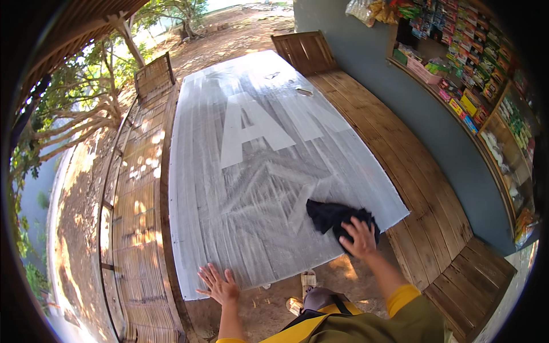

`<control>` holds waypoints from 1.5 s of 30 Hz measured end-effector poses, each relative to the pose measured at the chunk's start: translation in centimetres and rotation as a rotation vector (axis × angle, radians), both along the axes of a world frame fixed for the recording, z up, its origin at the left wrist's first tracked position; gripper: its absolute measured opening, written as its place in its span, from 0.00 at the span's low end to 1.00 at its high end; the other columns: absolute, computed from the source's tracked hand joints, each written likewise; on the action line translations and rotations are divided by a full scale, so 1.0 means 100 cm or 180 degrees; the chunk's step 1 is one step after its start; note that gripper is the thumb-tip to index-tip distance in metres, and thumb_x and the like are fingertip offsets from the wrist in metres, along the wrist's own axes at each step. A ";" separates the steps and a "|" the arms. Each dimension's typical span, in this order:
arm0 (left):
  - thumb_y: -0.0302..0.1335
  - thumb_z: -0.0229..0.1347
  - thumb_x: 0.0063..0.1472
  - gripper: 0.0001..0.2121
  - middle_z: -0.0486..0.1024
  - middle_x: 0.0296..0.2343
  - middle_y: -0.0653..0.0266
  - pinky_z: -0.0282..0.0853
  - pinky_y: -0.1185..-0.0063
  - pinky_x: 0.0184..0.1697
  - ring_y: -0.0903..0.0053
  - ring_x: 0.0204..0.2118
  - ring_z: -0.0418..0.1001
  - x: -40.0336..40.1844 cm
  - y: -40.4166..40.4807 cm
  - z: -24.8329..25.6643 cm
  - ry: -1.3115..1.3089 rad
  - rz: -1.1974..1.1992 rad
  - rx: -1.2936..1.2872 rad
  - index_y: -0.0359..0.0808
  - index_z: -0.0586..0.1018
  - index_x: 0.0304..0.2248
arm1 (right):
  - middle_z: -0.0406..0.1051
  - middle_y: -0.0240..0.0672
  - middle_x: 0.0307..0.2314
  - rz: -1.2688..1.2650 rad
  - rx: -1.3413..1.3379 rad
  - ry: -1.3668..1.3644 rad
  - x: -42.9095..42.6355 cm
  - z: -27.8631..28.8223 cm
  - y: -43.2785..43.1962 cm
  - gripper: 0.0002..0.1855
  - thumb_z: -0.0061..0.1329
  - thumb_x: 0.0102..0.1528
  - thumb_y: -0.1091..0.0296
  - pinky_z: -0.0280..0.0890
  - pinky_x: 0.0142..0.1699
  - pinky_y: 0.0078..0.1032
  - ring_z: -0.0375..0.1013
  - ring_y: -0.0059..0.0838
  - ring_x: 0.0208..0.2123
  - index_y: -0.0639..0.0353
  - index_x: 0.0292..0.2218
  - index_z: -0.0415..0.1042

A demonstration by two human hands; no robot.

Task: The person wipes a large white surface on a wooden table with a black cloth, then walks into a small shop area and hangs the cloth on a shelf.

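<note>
A large whitish-grey panel [206, 188] lies flat in front of me, streaked with smeared marks. Large pale letters stand out on its surface. At the near left corner, my left hand [219, 286] rests with spread fingers on the panel's edge and holds nothing. My right hand [361, 239] presses a bunched black cloth [334, 214] onto the panel near its right front edge. Part of the cloth spreads out ahead of the fingers. What supports the panel underneath is hidden.
A wooden plank bench [377, 137] runs along the right, below a grey wall [364, 73]. Packaged goods [476, 51] hang above a shop counter there. To the left stands a slatted bamboo bench [139, 240]. Bare ground [257, 313] and my sandalled feet show below.
</note>
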State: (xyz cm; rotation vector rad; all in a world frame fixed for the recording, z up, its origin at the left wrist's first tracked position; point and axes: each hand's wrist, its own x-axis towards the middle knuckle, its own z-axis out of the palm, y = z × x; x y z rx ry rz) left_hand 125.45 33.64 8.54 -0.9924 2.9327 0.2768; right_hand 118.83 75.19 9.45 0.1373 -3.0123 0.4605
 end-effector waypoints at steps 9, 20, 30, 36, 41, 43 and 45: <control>0.48 0.38 0.61 0.30 0.40 0.61 0.65 0.22 0.49 0.58 0.69 0.64 0.33 -0.002 -0.003 -0.013 -0.0007 -0.0074 -0.0253 0.46 0.51 0.59 | 0.50 0.32 0.57 0.0006 -0.0204 -0.0228 -0.034 -0.003 0.020 0.29 0.43 0.51 0.41 0.41 0.58 0.55 0.53 0.45 0.56 0.38 0.52 0.61; 0.46 0.39 0.62 0.30 0.38 0.61 0.62 0.18 0.42 0.52 0.66 0.64 0.31 -0.030 0.130 -0.040 0.0356 0.0308 -0.0263 0.42 0.50 0.59 | 0.51 0.34 0.57 0.0810 -0.0346 -0.0473 -0.075 0.005 0.121 0.30 0.40 0.51 0.37 0.34 0.60 0.53 0.53 0.43 0.56 0.35 0.53 0.61; 0.53 0.42 0.57 0.34 0.37 0.61 0.63 0.16 0.40 0.50 0.62 0.64 0.29 -0.043 0.328 -0.022 0.0111 -0.0461 -0.0159 0.49 0.52 0.59 | 0.49 0.32 0.57 0.2051 -0.0547 -0.0481 -0.082 -0.010 0.179 0.29 0.43 0.51 0.43 0.38 0.59 0.53 0.53 0.36 0.55 0.40 0.53 0.62; 0.55 0.41 0.56 0.34 0.36 0.61 0.63 0.14 0.40 0.50 0.61 0.63 0.28 -0.044 0.337 -0.023 0.0149 -0.0517 -0.0069 0.50 0.52 0.59 | 0.50 0.30 0.57 0.2092 -0.0375 -0.0317 -0.114 -0.006 0.189 0.27 0.43 0.51 0.43 0.38 0.59 0.55 0.56 0.37 0.54 0.37 0.51 0.63; 0.57 0.42 0.54 0.36 0.36 0.61 0.60 0.14 0.42 0.52 0.61 0.63 0.27 -0.047 0.342 -0.022 0.0163 -0.0520 0.0071 0.50 0.52 0.59 | 0.51 0.30 0.57 0.2237 -0.0371 -0.0238 -0.126 -0.008 0.192 0.27 0.42 0.51 0.42 0.39 0.58 0.55 0.56 0.41 0.54 0.37 0.51 0.63; 0.58 0.43 0.54 0.38 0.35 0.61 0.60 0.14 0.43 0.52 0.61 0.63 0.27 -0.048 0.342 -0.019 0.0090 -0.0396 0.0051 0.49 0.51 0.59 | 0.51 0.30 0.56 0.2299 -0.0376 -0.0169 -0.138 -0.005 0.187 0.27 0.42 0.51 0.42 0.40 0.58 0.56 0.56 0.41 0.54 0.37 0.51 0.63; 0.58 0.44 0.53 0.39 0.34 0.61 0.59 0.14 0.43 0.52 0.61 0.63 0.26 -0.046 0.346 -0.022 -0.0009 -0.0259 0.0074 0.49 0.49 0.60 | 0.49 0.31 0.57 0.2415 -0.0382 -0.0336 -0.148 -0.003 0.186 0.27 0.42 0.51 0.43 0.37 0.59 0.55 0.56 0.42 0.54 0.39 0.51 0.63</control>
